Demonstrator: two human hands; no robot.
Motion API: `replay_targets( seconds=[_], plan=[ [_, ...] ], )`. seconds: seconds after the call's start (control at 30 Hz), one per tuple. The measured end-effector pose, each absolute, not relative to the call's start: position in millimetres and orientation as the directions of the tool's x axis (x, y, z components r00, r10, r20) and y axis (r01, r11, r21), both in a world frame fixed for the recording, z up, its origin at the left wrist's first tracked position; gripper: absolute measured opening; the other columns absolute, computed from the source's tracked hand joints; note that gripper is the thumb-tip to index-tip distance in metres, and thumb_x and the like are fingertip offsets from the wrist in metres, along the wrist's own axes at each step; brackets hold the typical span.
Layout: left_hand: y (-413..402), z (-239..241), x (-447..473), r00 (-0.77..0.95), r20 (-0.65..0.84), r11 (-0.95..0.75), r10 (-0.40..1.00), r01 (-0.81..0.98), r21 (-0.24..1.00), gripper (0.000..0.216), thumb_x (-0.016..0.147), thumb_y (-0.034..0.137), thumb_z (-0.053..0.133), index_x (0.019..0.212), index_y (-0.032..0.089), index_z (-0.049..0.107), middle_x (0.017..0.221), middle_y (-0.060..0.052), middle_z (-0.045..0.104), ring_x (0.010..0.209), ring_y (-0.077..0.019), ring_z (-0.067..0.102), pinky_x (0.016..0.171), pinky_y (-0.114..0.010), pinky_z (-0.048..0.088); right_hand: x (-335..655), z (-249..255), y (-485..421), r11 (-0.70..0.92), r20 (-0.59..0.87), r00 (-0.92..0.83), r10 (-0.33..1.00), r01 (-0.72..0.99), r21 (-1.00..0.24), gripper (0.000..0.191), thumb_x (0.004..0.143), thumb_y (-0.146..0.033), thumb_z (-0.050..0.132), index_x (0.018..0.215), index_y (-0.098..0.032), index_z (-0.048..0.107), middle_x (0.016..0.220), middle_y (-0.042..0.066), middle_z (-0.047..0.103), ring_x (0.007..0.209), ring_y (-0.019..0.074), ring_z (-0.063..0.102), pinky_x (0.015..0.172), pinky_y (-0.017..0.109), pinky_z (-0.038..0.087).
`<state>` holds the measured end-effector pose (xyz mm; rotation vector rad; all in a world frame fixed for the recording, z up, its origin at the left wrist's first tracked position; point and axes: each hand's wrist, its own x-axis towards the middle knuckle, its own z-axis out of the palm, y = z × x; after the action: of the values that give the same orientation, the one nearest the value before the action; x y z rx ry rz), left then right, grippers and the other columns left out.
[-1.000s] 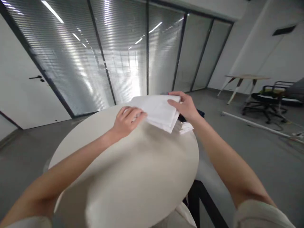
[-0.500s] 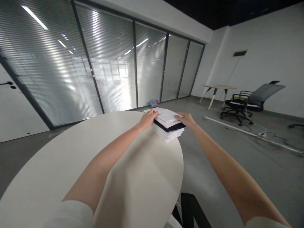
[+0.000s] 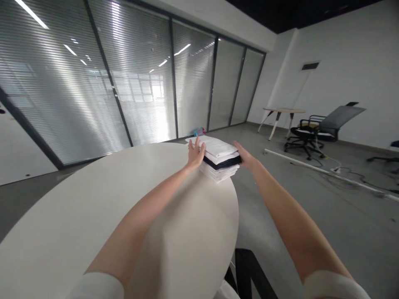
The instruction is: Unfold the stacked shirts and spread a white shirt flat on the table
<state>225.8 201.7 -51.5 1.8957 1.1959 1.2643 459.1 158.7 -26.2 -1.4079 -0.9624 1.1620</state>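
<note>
A neat stack of folded white fabric pieces (image 3: 218, 147), seemingly garments, sits near the right rim of a round white table (image 3: 137, 170). One dark folded piece (image 3: 222, 163) shows in the middle of the pile, with more white layers (image 3: 220, 172) beneath it. Against the stack's left side rests my left hand (image 3: 195, 155), its fingers spread and pointing up. My right hand (image 3: 244, 156) lies along the opposite side with fingers stretched out, some of them hidden behind the pile. Neither hand is wrapped round a piece.
Behind the stack, a small blue and pink object (image 3: 199, 131) is partly hidden. A black chair part (image 3: 254, 270) stands by the table's near right edge. Farther right are a mesh office chair (image 3: 330, 124), a small wooden table (image 3: 283, 110), a white floor strip (image 3: 311, 167) and loose cables.
Both hands have let go of the top white piece and now lie flatter along the stack's sides, fingers extended. The stack keeps its place on the table; the view has shifted slightly.
</note>
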Motion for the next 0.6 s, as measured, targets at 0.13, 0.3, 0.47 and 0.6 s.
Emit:
replay_targets(
  seconds=[0.13,0.3,0.47,0.6],
  plan=[
    [202.2,-58.6,228.5,0.253,0.382,-0.453,0.889,0.36,0.816,0.059,0.1,0.056,0.039,0.154,0.032,0.033,0.165,-0.002,0.026,0.155,-0.0207,-0.002,0.126,-0.04,0.002,456.8,-33.3,154.4,-0.156,-0.171,0.219,0.961,-0.084,-0.984,0.031,0.09,-0.045,0.054,0.088,-0.018,0.07,0.082,0.009,0.076,0.083,0.0231,0.068,0.08,0.031,0.054],
    [188.1,-60.1,232.6,0.168,0.243,-0.278,0.955,0.227,0.934,0.082,0.093,0.07,0.04,0.16,0.034,0.009,0.169,0.001,0.005,0.155,-0.0232,-0.006,0.125,-0.041,0.009,460.2,-30.7,147.7,-0.216,-0.231,0.129,0.964,-0.119,-0.969,0.031,0.092,-0.042,0.056,0.096,-0.017,0.073,0.092,0.011,0.077,0.089,0.0241,0.07,0.084,0.033,0.055],
    [172.0,-65.6,247.0,0.153,0.117,-0.139,0.981,0.14,0.98,0.092,0.09,0.077,0.034,0.16,0.031,-0.005,0.169,-0.005,0.008,0.155,-0.0257,0.011,0.122,-0.041,0.024,456.8,-25.7,138.9,-0.228,-0.239,0.088,0.967,-0.11,-0.967,0.023,0.092,-0.04,0.058,0.092,-0.022,0.072,0.095,0.007,0.078,0.091,0.0244,0.072,0.089,0.035,0.056],
    [172.1,-66.6,248.7,0.145,0.12,-0.145,0.982,0.177,0.973,0.092,0.091,0.073,0.038,0.161,0.029,-0.003,0.168,-0.009,0.013,0.153,-0.0279,0.02,0.118,-0.044,0.031,456.2,-28.3,140.4,-0.238,-0.242,0.098,0.965,-0.06,-0.97,0.027,0.093,-0.041,0.056,0.093,-0.02,0.072,0.094,0.009,0.078,0.092,0.0255,0.073,0.088,0.036,0.057]
  ],
)
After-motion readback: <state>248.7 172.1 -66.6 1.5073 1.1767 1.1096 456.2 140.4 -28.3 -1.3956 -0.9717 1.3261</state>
